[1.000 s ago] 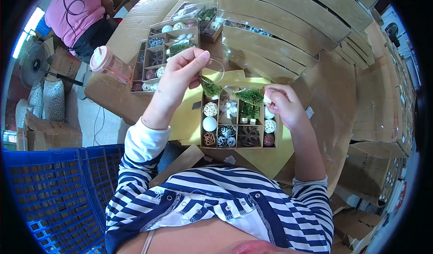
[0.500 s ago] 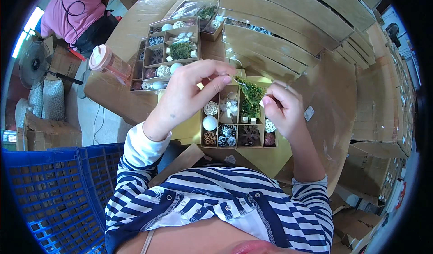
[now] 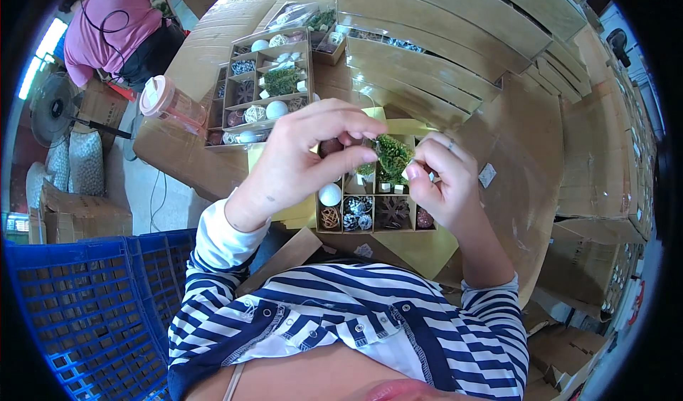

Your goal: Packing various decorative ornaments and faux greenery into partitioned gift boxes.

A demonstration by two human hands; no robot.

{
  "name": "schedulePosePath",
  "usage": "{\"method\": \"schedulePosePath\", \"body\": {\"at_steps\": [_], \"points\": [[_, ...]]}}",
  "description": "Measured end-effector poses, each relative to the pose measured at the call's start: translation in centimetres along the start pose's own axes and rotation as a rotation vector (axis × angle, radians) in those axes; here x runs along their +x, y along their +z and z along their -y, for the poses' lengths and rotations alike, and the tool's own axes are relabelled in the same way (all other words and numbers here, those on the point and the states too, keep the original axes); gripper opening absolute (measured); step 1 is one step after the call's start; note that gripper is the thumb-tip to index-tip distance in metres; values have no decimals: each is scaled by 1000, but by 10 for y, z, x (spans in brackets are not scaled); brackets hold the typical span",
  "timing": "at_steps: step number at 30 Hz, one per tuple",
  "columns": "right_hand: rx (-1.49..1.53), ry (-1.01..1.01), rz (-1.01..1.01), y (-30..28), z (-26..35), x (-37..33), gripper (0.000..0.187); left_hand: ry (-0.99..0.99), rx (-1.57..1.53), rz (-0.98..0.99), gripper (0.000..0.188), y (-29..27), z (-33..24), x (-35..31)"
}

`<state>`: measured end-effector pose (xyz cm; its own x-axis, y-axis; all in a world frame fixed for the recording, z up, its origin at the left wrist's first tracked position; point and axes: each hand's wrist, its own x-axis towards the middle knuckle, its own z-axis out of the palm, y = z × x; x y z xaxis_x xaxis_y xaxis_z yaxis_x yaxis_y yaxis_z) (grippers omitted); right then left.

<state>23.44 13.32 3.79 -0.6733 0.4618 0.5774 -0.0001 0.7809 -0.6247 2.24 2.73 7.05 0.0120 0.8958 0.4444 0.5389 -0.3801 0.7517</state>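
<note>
My left hand (image 3: 309,155) is closed in a pinch at the tip end of a small green ornament tree (image 3: 388,150), seemingly on its hanging loop. My right hand (image 3: 445,177) pinches the tree's pale base at the other end. Both hands hold it just above a divided cardboard box (image 3: 373,231). In the box's cells lie a white ball (image 3: 330,194), a brown wicker ball (image 3: 329,219), frosted pine cones (image 3: 358,213), a dark snowflake (image 3: 393,213) and a dark red glittery ball (image 3: 425,219). My hands hide part of the upper cells.
More filled ornament boxes (image 3: 229,102) are stacked at the far left of the table, beside a pink lidded cup (image 3: 171,102). Long cardboard boxes (image 3: 427,24) pile up at the back. A blue plastic crate (image 3: 92,280) stands at my left. A person in pink (image 3: 117,24) sits beyond the table.
My left hand has shifted slightly right and down, and my right hand slightly left. The tree has come lower and closer to the box between them.
</note>
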Motion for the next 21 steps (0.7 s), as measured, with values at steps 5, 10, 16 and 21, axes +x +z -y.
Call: {"method": "schedulePosePath", "body": {"at_steps": [5,10,16,21], "points": [[-6,-18,-4,-1,1,-1,16,148,156,-7,22,7,5,1],[22,-37,-3,-1,0,-1,15,29,-112,-99,13,3,17,-2],[100,34,25,-2,-5,-2,14,-322,-776,-361,17,-4,43,1],[198,133,272,1,-23,0,14,-265,-853,-409,21,-15,47,0]]}}
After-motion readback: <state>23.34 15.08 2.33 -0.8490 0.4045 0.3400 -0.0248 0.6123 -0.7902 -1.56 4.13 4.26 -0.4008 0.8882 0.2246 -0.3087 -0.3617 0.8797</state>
